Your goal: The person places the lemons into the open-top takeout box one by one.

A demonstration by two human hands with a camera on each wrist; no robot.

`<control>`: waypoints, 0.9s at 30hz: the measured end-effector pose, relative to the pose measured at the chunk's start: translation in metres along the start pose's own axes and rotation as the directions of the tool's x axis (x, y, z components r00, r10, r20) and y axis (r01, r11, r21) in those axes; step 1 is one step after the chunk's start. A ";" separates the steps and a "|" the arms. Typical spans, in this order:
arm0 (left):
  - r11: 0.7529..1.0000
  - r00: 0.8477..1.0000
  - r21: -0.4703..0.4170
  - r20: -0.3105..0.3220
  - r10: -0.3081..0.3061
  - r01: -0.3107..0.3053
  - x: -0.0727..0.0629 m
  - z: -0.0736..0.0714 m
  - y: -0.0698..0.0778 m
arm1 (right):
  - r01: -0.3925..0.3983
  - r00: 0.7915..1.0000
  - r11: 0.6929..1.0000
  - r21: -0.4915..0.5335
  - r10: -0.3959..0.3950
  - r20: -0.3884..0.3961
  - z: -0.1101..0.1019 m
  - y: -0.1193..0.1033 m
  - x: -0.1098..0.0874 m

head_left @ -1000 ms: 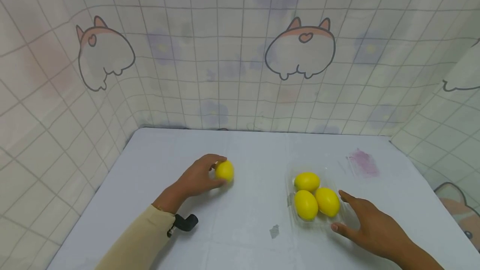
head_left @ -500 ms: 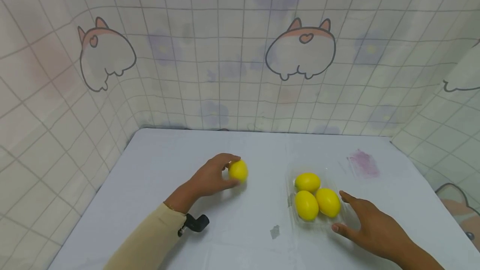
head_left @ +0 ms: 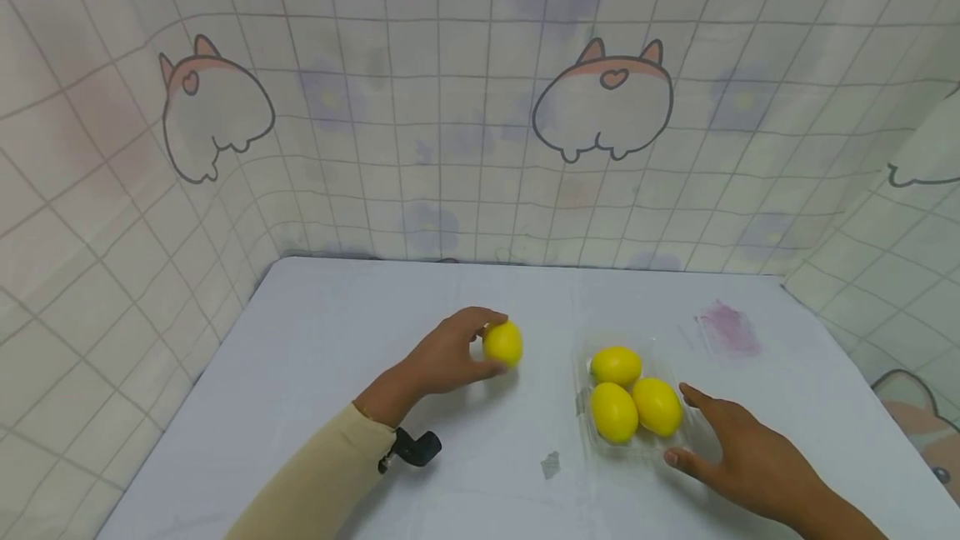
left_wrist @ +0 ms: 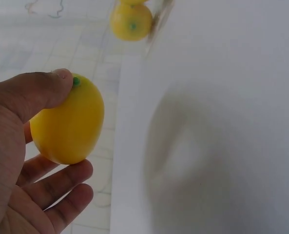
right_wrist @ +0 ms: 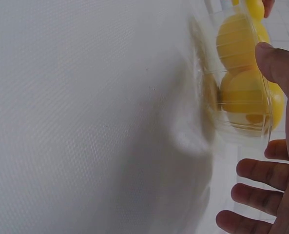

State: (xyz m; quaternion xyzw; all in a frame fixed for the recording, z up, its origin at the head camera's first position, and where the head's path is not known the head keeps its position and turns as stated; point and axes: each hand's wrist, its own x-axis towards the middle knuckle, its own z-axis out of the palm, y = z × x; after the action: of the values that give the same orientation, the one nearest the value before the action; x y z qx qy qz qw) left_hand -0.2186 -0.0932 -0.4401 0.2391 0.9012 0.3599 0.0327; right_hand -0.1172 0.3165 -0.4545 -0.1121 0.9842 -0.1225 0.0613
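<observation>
A yellow lemon [head_left: 507, 343] with a green tip is pinched between the thumb and fingers of my left hand [head_left: 448, 357], above the middle of the table. In the left wrist view the thumb lies over the top of this lemon [left_wrist: 71, 124], close to the green tip. To the right stands a clear plastic container [head_left: 647, 446] with three more lemons [head_left: 614, 412] in it. My right hand [head_left: 757, 461] is at the container's right side, fingers spread and relaxed. The right wrist view shows its thumb overlapping the container's rim, with the other fingers extended beside the wall.
The white table [head_left: 337, 307] carries a pinkish patch [head_left: 729, 328] at the back right and a small grey patch [head_left: 551, 465] in front of the container. A checked curtain [head_left: 480, 107] with cartoon animals rises behind the table and along both sides.
My left hand has moved steadily rightward with the lemon, nearer to the container. The right hand, the container and its lemons have stayed in place.
</observation>
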 end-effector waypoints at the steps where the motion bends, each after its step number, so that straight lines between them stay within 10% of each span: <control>1: 1.000 1.000 -0.004 0.001 0.005 -0.005 0.001 0.001 0.001 | 0.002 1.000 1.000 0.000 -0.002 -0.005 0.000 0.000 0.000; 27: 0.997 0.996 -0.010 0.045 0.074 -0.073 0.030 0.029 0.045 | -0.007 1.000 1.000 -0.011 0.007 0.012 0.000 0.000 0.001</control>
State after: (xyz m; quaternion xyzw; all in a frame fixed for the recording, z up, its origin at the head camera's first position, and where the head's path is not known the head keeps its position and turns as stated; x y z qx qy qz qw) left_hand -0.2206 -0.0330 -0.4279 0.2801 0.8893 0.3591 0.0410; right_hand -0.1177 0.3164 -0.4550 -0.1099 0.9848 -0.1163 0.0671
